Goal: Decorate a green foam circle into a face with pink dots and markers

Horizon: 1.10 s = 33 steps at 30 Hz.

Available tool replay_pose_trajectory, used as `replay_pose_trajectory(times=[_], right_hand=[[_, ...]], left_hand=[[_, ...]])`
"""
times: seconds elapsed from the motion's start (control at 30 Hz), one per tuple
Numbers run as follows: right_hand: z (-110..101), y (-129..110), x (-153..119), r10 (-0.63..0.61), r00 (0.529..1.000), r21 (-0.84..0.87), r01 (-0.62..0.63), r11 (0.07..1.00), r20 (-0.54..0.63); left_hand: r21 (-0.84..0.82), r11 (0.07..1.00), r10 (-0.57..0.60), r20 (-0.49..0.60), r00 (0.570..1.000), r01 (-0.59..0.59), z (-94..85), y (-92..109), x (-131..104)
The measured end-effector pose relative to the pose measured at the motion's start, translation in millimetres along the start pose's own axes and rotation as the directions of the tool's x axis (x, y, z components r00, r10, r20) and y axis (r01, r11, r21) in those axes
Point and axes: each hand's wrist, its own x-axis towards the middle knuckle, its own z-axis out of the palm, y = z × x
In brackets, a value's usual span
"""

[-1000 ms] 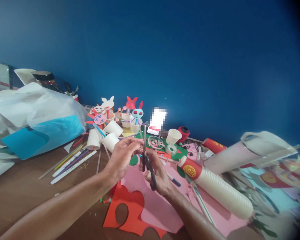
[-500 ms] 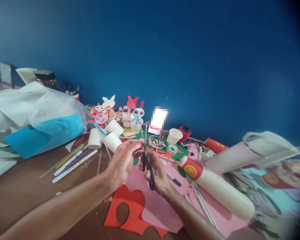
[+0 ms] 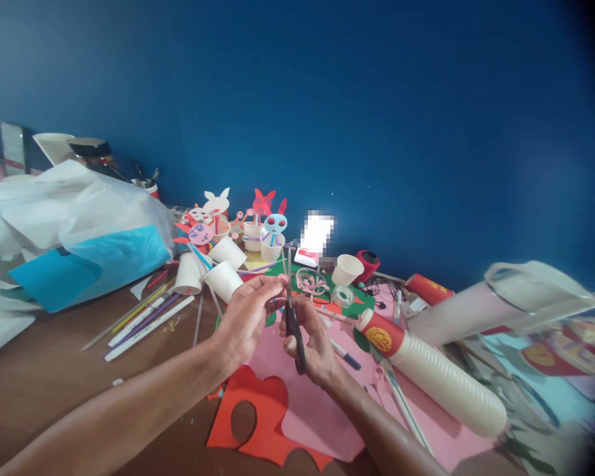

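Note:
Fingers and thumb of my left hand point(image 3: 245, 314) pinch a small pink paper piece point(image 3: 283, 279), mostly covered by the fingertips. My right hand point(image 3: 317, 340) grips black-handled scissors point(image 3: 292, 320), their blades pointing away from me and running right beside the pink piece. Whether the blades touch it, I cannot tell. Below the hands lies a pink paper sheet point(image 3: 312, 413), partly overlapped by a red paper sheet point(image 3: 250, 390) with rounded cut-outs.
Paper-cup figures with animal faces point(image 3: 276, 225) stand near the blue wall, with white paper cups point(image 3: 223, 281) before them. Markers point(image 3: 149, 328) lie at left beside a plastic bag point(image 3: 79, 211). To the right are a tape roll point(image 3: 342, 295) and a long cup stack point(image 3: 446, 377).
The scissors' handles have drawn closer together and the gap between the blades looks narrower. Both hands stay in nearly the same place.

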Motion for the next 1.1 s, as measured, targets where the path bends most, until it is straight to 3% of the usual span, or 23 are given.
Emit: replay_pose_trajectory(times=[0.7, 1.1], right_hand=[[0.8, 2.7, -1.4, 0.034, 0.999, 0.115, -0.032, 0.993, -0.018], [-1.2, 1.3, -1.9, 0.048, 0.999, 0.099, -0.046, 0.994, -0.021]], left_hand=[[0.019, 1.0, -0.01, 0.011, 1.0, 0.009, 0.0, 0.8, -1.1], [0.046, 0.998, -0.043, -0.015, 0.999, 0.044, 0.5, 6.6, 0.0]])
